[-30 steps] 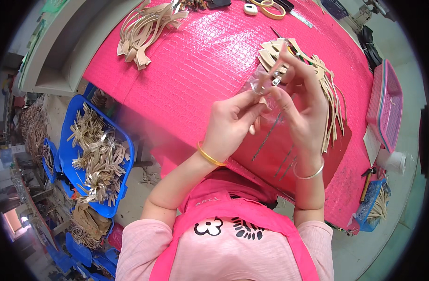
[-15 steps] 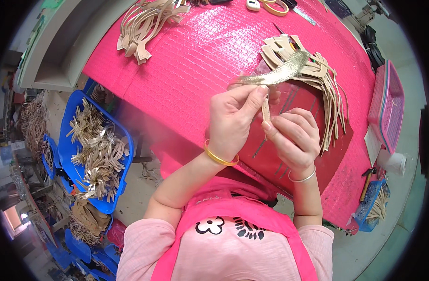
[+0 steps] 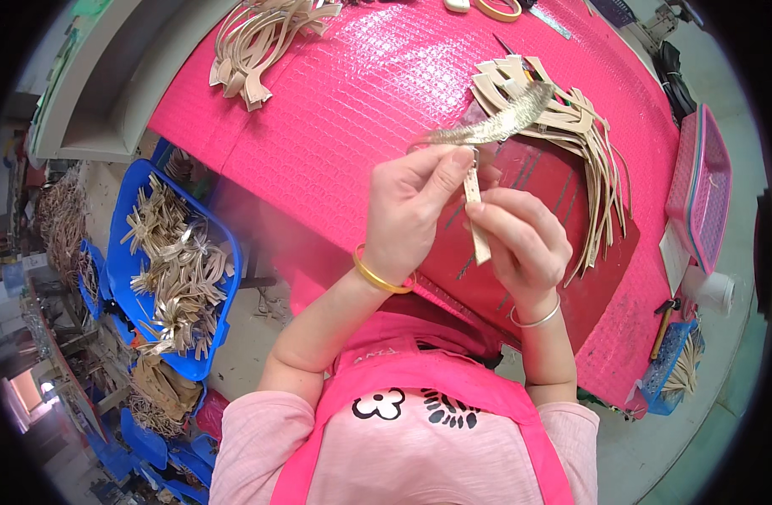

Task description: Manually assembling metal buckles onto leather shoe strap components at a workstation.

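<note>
Head view: left hand (image 3: 415, 215) pinches one end of a glittery silver strap (image 3: 495, 126) between thumb and fingertips, closed firmly on it. Right hand (image 3: 521, 240) is closed around a narrow beige strip (image 3: 477, 220), which stands nearly upright and touches the silver strap just below the left pinch. Half a second ago the strap lay lower and more level between the hands; it now arcs up and away from the left grip toward the far right, its free end over the heap beyond. The hands have drawn closer to the body. Judgement: the two pieces are being aligned at their meeting point, with joining in progress rather than finished.

Directly beneath both grips lies a dark red mat (image 3: 563, 252) on the pink table (image 3: 361, 93). Just beyond the right hand sits a fanned pile of beige straps (image 3: 571, 126). Well away, far left of the grip, lies a second bundle of straps (image 3: 260, 42). Below left, off the table, a blue bin (image 3: 121, 252) holds finished pieces.
</note>
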### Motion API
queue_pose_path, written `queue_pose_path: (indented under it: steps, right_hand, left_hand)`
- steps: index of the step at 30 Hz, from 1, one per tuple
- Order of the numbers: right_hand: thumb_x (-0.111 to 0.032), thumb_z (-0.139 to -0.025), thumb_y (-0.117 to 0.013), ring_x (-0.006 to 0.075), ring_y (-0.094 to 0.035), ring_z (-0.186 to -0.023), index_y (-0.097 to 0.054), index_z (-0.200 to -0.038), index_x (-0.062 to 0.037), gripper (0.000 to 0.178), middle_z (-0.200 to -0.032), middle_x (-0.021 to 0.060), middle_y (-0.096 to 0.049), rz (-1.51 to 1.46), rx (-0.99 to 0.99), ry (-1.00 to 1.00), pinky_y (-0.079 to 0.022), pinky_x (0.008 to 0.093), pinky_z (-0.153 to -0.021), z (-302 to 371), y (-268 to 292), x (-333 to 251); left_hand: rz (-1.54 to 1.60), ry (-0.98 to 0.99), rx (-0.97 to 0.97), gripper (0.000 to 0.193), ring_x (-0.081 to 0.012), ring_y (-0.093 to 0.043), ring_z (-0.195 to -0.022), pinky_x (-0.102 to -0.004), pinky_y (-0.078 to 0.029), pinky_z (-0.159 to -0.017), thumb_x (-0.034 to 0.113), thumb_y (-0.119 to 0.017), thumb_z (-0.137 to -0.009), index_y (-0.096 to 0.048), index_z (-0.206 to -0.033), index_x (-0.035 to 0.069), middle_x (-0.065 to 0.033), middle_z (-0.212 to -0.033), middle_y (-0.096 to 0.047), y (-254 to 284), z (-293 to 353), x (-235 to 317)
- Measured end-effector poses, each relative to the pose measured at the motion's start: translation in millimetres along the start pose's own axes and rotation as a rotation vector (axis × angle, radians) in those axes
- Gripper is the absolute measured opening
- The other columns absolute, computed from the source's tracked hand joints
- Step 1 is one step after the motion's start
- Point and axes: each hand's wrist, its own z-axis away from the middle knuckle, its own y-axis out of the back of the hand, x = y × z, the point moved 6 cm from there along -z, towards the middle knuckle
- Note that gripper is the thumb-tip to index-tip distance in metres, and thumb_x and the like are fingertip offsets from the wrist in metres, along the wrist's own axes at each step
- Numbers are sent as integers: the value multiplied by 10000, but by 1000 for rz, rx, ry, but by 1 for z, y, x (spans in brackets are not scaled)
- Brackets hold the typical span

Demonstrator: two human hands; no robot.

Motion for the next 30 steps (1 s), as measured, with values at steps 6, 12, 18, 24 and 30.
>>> queue_pose_path:
  steps: [6,12,18,24,30]
  right_hand:
    - [13,-599,-576,206,-581,-603,-622,-807,-11,214,-723,103,-577,-3,1,23,-473,273,-510,-3,1,-1]
    - [35,-676,-609,132,-541,-541,-594,-780,-1,111,-662,79,-576,-56,43,-455,-414,208,-480,-5,2,18]
    - [-31,-772,-571,65,-528,-566,-577,-816,27,73,-705,49,-593,-838,186,-914,-422,183,-476,15,-22,44]
    - [-91,-818,-519,126,-550,-503,-550,-843,25,123,-693,105,-592,-1173,284,-1020,-423,188,-430,21,-42,38]
    - [-186,-822,-520,85,-396,-332,-485,-750,-43,164,-507,32,-467,-1509,145,-1334,-323,187,-322,30,-71,28]
  left_hand:
    - [-159,-76,-49,231,-102,-552,-691,-210,-439,-623,136,-460,-861,-586,-878,-56,-96,-780,-605,0,7,8]
    - [-561,-244,-96,180,-104,-511,-591,-228,-402,-558,103,-499,-829,-580,-847,-56,-83,-674,-566,-4,14,20]
    - [-608,-74,-62,111,-103,-517,-547,-225,-406,-496,42,-528,-797,-582,-850,-39,-69,-690,-579,10,12,16]
    - [-368,-138,152,197,-153,-604,-677,-233,-497,-603,-46,-531,-763,-534,-959,-35,-70,-730,-603,27,11,12]
    - [-449,-150,192,235,-162,-612,-654,-252,-482,-566,-53,-551,-722,-550,-951,0,-119,-723,-610,34,11,14]
